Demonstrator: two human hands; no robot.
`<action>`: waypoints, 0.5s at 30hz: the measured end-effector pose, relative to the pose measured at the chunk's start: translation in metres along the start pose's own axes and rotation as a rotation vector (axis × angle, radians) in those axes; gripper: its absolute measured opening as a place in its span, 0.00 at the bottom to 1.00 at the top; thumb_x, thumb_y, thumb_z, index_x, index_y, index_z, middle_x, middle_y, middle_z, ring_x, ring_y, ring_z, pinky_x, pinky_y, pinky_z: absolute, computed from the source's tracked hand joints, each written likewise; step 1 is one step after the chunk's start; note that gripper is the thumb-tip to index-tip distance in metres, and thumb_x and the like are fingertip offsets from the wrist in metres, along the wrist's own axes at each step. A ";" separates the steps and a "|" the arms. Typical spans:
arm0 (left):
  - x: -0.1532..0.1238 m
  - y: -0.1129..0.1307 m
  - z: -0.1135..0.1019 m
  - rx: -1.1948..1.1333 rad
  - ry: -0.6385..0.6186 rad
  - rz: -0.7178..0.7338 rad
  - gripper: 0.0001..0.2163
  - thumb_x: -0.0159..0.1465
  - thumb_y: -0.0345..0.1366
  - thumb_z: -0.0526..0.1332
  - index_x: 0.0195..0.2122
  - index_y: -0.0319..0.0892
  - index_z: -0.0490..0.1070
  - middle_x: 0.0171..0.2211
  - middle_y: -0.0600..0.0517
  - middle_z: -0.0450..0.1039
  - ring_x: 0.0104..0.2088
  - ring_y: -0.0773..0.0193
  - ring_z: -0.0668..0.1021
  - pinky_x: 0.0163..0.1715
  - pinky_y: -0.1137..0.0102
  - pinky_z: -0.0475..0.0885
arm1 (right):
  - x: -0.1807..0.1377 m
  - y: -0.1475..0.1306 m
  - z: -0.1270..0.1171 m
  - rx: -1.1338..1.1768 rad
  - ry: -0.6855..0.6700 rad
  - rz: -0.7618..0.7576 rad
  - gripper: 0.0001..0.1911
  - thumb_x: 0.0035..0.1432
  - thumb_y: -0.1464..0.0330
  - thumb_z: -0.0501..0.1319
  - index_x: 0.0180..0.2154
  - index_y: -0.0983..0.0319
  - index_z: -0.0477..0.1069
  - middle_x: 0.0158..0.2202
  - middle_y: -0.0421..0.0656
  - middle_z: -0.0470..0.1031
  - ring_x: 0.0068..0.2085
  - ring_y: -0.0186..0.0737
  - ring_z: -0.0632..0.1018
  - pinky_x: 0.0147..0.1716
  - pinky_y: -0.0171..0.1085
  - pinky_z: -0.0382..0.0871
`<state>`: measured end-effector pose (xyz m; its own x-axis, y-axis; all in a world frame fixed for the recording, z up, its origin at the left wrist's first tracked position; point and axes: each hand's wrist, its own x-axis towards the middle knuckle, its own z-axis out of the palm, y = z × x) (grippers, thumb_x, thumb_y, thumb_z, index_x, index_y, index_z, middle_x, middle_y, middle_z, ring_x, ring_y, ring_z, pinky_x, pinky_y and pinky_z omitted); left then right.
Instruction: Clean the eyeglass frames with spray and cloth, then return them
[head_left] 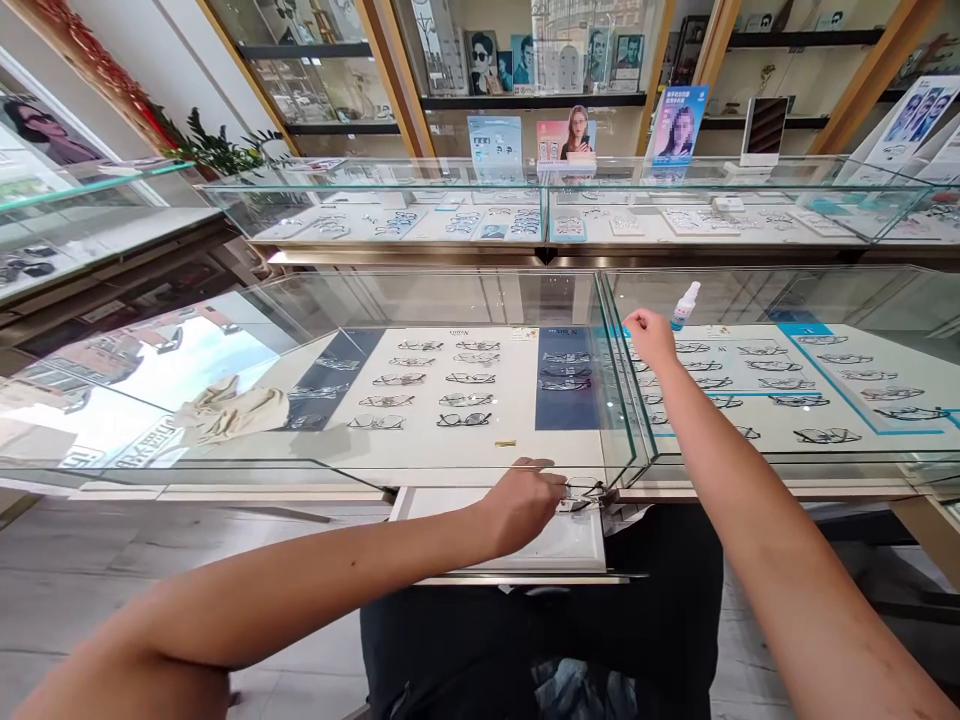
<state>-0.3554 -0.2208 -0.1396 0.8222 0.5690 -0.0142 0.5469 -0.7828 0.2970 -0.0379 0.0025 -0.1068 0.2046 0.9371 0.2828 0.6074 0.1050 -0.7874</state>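
Note:
My left hand (525, 505) is closed in a pinch on a pair of glasses (581, 495) over the pulled-out white drawer tray (487, 505) at the front of the glass display case (450, 300). My right hand (651, 335) reaches out over the top of the glass, fingers curled, close to a small spray bottle (685, 304) that stands on the case. Whether it touches the bottle is unclear. Rows of glasses (442, 385) lie on white and dark blue mats inside the case.
A beige cloth (232, 410) lies on the glass top at the left. A second glass counter (570, 210) with more glasses runs behind, with posters and shelves beyond. A plant (217, 150) stands at the back left. My dark-trousered legs show below.

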 end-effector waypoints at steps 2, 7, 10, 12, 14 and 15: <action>-0.014 0.017 -0.017 -0.053 0.009 0.023 0.13 0.74 0.26 0.54 0.38 0.44 0.78 0.43 0.50 0.85 0.46 0.60 0.85 0.67 0.60 0.71 | 0.000 0.001 0.000 0.015 0.003 0.005 0.07 0.60 0.65 0.60 0.32 0.57 0.76 0.25 0.37 0.70 0.27 0.39 0.65 0.30 0.41 0.56; -0.036 0.053 -0.065 -0.040 0.047 0.062 0.12 0.75 0.30 0.57 0.52 0.46 0.80 0.55 0.48 0.84 0.64 0.54 0.79 0.66 0.59 0.72 | 0.001 0.004 0.000 0.064 -0.006 0.013 0.08 0.59 0.64 0.61 0.31 0.58 0.76 0.27 0.39 0.73 0.28 0.39 0.65 0.31 0.40 0.56; -0.030 0.057 -0.098 0.055 0.124 0.062 0.15 0.77 0.32 0.55 0.58 0.45 0.80 0.63 0.47 0.80 0.71 0.48 0.72 0.68 0.54 0.70 | 0.003 0.005 0.000 0.107 0.009 0.049 0.07 0.58 0.64 0.62 0.30 0.58 0.76 0.26 0.38 0.72 0.28 0.39 0.66 0.31 0.41 0.56; -0.017 0.049 -0.116 0.147 0.179 0.024 0.18 0.79 0.32 0.53 0.61 0.44 0.79 0.67 0.47 0.77 0.74 0.45 0.69 0.68 0.50 0.69 | 0.004 0.006 0.000 0.142 0.013 0.076 0.06 0.58 0.64 0.62 0.30 0.58 0.75 0.25 0.38 0.70 0.27 0.39 0.65 0.30 0.41 0.56; 0.001 0.036 -0.127 0.248 0.217 -0.021 0.19 0.79 0.32 0.51 0.62 0.41 0.79 0.68 0.46 0.76 0.74 0.42 0.68 0.67 0.47 0.69 | 0.005 0.008 0.000 0.172 0.010 0.082 0.07 0.59 0.64 0.62 0.30 0.58 0.73 0.24 0.38 0.69 0.27 0.39 0.65 0.29 0.40 0.56; 0.010 0.028 -0.129 0.296 0.230 -0.039 0.19 0.79 0.32 0.51 0.62 0.40 0.79 0.69 0.46 0.75 0.74 0.41 0.68 0.66 0.47 0.69 | 0.006 0.009 0.000 0.185 0.008 0.080 0.07 0.60 0.64 0.61 0.30 0.58 0.72 0.24 0.38 0.70 0.26 0.39 0.66 0.28 0.39 0.57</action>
<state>-0.3517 -0.2044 -0.0079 0.7614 0.6152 0.2045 0.6267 -0.7792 0.0109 -0.0312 0.0089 -0.1124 0.2529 0.9425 0.2186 0.4379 0.0900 -0.8945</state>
